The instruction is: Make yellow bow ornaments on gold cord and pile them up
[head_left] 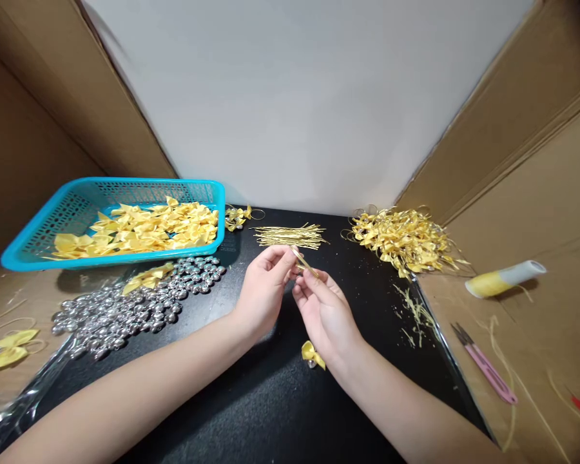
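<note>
My left hand point(269, 283) and my right hand point(327, 314) meet over the middle of the black work surface. Between their fingertips is a short gold cord point(305, 261), pinched at one end by each hand. Just beyond them lies a bundle of similar gold cords point(290, 236). Below my right wrist a small yellow ribbon bow point(313, 354) with a shiny bead rests on the surface. My fingers cover part of the held cord.
A blue basket point(111, 263) of yellow ribbon bows stands at the left, with silver beads point(125, 312) in front. Finished-looking bows with loops point(406, 238) are piled at the right. Pink-handled snips point(488, 370), a yellow-grey tube point(505, 278) and thread scraps point(418, 312) lie nearby.
</note>
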The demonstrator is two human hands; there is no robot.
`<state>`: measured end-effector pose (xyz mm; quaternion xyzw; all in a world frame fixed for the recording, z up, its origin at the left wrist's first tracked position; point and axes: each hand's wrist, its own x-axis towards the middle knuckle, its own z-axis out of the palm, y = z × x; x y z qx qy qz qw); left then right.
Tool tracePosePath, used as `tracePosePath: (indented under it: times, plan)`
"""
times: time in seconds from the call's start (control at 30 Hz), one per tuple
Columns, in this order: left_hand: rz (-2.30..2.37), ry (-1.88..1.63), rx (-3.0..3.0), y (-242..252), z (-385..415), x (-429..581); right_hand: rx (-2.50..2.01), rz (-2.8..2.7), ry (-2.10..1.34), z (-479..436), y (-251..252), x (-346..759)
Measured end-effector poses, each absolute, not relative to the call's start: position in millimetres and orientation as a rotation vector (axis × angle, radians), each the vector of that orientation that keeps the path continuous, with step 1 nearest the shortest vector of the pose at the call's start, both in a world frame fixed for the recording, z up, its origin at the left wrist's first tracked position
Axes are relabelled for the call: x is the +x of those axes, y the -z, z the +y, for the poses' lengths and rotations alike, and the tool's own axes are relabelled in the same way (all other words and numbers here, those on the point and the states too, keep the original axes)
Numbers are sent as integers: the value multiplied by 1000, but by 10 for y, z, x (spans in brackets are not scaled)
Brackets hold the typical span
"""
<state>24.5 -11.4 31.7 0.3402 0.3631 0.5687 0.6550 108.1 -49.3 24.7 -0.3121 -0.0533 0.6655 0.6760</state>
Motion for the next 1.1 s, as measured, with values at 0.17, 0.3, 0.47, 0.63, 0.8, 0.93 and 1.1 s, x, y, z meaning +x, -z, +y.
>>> tracePosePath:
  times: [0.17, 0.3, 0.47, 0.63, 0.8, 0.93, 1.1]
  plan:
    - [802, -1301, 742, -325, -96, 230, -706, -88, -1483, -470, -262, 1116]
    - [787, -1298, 801, -310, -93, 226, -687, -75, -1492, -456, -256, 1139]
    - [757, -1349, 954, -288, -115, 222, -670, -111, -1478, -438, -245, 1175]
    - [745, -1384, 1034, -267, -132, 210, -698, -172, -1431, -419, -260, 1211]
    - [751, -1414, 1108, -275, -128, 203, -690, -235, -1389, -400, -295, 1241]
    - [742, -1429, 1141, -290, -139, 212, -704, -247, -1380, -401, -308, 1245]
    - [739, -1446, 1148, -288, -145, 214, -707, -272, -1362, -401, -315, 1238]
